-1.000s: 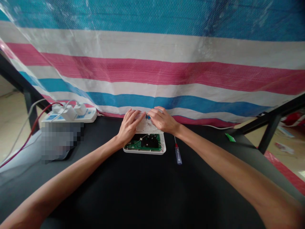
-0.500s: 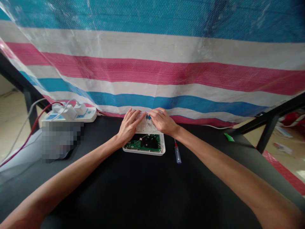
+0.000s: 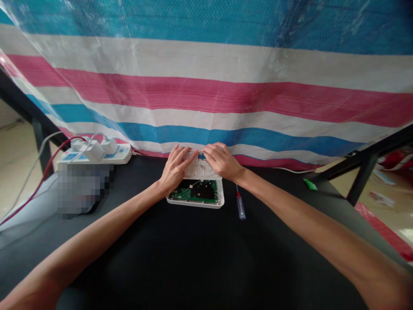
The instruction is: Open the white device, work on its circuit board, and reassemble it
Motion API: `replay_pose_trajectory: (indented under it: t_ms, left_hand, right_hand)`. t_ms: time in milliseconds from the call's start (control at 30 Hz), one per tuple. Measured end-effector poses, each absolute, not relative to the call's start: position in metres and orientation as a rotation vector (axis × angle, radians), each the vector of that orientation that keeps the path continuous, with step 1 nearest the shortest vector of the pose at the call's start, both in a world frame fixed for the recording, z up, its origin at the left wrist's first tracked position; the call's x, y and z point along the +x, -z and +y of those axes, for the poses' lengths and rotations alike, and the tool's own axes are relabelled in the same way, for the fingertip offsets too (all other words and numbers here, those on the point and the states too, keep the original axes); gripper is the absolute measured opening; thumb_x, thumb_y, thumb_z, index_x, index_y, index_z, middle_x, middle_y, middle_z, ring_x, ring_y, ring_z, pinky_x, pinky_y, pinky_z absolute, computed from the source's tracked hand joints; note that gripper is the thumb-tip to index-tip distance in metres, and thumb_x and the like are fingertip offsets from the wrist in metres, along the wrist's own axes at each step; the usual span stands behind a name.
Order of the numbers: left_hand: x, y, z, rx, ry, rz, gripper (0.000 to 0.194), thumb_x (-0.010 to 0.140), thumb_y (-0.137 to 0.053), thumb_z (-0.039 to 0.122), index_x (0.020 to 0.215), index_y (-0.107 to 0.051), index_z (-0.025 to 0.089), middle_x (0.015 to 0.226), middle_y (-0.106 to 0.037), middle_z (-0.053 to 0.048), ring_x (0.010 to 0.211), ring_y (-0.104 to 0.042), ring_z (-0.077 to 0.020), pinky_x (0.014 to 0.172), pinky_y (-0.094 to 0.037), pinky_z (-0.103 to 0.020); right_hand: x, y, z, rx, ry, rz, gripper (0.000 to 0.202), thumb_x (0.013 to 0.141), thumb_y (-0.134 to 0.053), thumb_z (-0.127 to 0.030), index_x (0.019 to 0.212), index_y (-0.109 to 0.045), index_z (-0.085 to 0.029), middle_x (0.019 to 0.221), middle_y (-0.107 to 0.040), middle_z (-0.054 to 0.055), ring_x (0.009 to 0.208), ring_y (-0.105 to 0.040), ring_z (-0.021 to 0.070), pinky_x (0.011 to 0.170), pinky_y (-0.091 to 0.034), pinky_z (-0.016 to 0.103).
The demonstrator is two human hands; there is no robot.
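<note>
A white plastic cover [image 3: 203, 172], its ribbed inner side showing, stands tilted at the far side of an opened white device casing [image 3: 220, 199]. Inside the casing lies a green circuit board [image 3: 183, 194] with a black area and a thin pale wire. My left hand [image 3: 174, 170] grips the cover's left side, thumb across its top. On the right, my right hand [image 3: 222, 163] is closed round the cover's upper corner, its fingertips by a small blue part [image 3: 201, 156]; what they pinch there is partly hidden. A screwdriver [image 3: 240, 207] with a clear and red handle lies right of the casing.
At the back left, a white power strip [image 3: 121, 154] holds several plugs and cables. A blurred-out dark object [image 3: 85, 191] sits in front of it. A small green packet [image 3: 310, 184] lies at right on the black table [image 3: 200, 254]. Striped sheeting [image 3: 226, 97] hangs behind.
My right hand has shifted very slightly upward at the cover's corner. The left hand keeps its hold, and the casing and screwdriver stay where they were.
</note>
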State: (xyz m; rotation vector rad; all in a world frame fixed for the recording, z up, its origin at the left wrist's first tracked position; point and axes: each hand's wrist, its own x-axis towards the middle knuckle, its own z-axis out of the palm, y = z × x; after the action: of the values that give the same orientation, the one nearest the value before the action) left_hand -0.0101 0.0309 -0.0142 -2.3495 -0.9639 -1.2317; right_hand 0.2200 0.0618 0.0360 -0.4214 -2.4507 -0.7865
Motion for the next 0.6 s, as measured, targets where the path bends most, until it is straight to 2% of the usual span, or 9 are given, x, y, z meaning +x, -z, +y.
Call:
replay_pose_trajectory:
  t_ms: [133,267,467,600]
  left_hand:
    - [-0.009,0.014,0.032,-2.343,1.232,-0.984,0.069,0.085,-0.038,-0.007,0.147,-0.048,0.023,0.133,-0.058,-0.012,0.128,-0.05,-0.025,0.116,-0.034,-0.059]
    - [-0.009,0.013,0.031,-2.331,1.207,-0.964,0.065,0.088,-0.036,-0.006,0.146,-0.048,0.02,0.132,-0.057,-0.014,0.127,-0.05,-0.0255,0.115,-0.035,-0.06]
    - [-0.01,0.012,0.029,-2.351,1.216,-0.995,0.063,0.09,-0.037,-0.003,0.147,-0.049,0.022,0.133,-0.059,-0.013,0.128,-0.051,-0.0258,0.115,-0.036,-0.059]
    - [-0.01,0.011,0.029,-2.345,1.222,-0.99,0.064,0.09,-0.036,-0.003,0.148,-0.047,0.022,0.132,-0.058,-0.013,0.127,-0.051,-0.0257,0.115,-0.036,-0.059]
  right_hand:
    - [0.222,-0.037,0.055,-0.564,0.817,-2.387,0.023,0.1,-0.044,-0.012,0.102,-0.067,-0.012,0.122,-0.067,0.017,0.121,-0.054,0.0283,0.101,-0.038,0.048]
    - [0.222,-0.036,0.051,-0.591,0.885,-2.302,0.024,0.099,-0.044,-0.009,0.098,-0.068,-0.012,0.119,-0.068,0.017,0.116,-0.056,0.0272,0.098,-0.039,0.046]
    - [0.225,-0.037,0.06,-0.471,0.811,-2.417,0.027,0.1,-0.041,-0.008,0.11,-0.065,-0.011,0.117,-0.067,0.016,0.113,-0.055,0.0266,0.096,-0.041,0.046]
    - [0.223,-0.033,0.061,-0.491,0.886,-2.389,0.026,0.099,-0.04,-0.008,0.107,-0.065,-0.011,0.113,-0.067,0.014,0.111,-0.055,0.026,0.097,-0.04,0.045]
